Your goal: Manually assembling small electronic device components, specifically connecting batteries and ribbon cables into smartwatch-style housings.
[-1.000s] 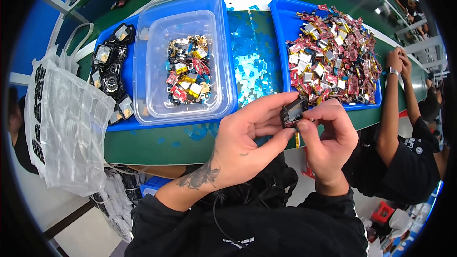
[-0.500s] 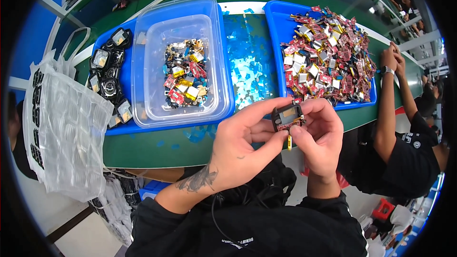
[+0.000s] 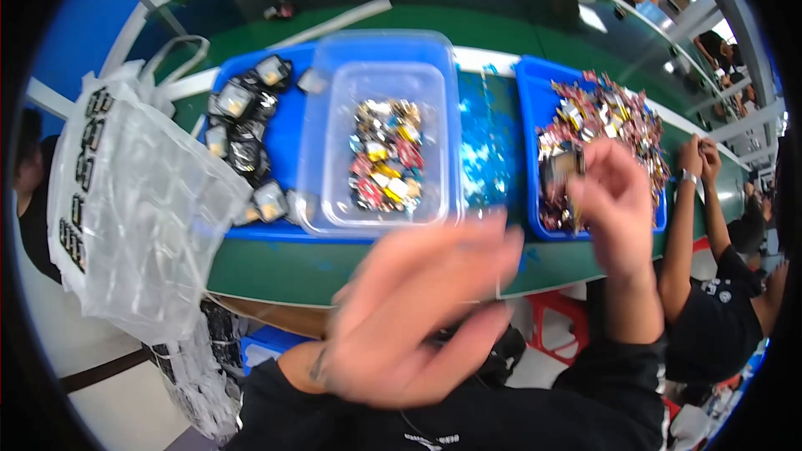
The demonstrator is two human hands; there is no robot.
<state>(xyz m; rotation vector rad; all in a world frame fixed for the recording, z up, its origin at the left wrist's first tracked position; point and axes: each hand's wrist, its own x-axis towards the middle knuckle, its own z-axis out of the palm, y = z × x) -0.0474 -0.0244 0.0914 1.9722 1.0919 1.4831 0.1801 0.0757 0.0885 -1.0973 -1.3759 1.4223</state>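
Observation:
My right hand [image 3: 618, 192] pinches a small black plastic housing [image 3: 564, 169] between thumb and fingers, over the left side of a blue tray [image 3: 539, 98]. That tray is heaped with red circuit boards [image 3: 606, 108] and silver battery pouches. My left hand [image 3: 418, 309], smeared by motion, is apart from it at the table's front edge; its fingers are stretched out with nothing visible in them. Beyond it a clear plastic container [image 3: 336, 159] holds a smaller pile of boards and batteries [image 3: 386, 159]. Black housings [image 3: 246, 154] lie in the left blue tray [image 3: 288, 146] under the container.
Blue film scraps [image 3: 484, 159] cover the green table between the trays. A translucent plastic bag [image 3: 142, 209] hangs at the left. A co-worker's hands [image 3: 700, 159] are at the table on the right. A red stool [image 3: 555, 317] stands below the edge.
Both hands held the black housing together before. My left hand has let go and moved down towards me; my right hand has carried the housing right, over the tray. The view has shifted.

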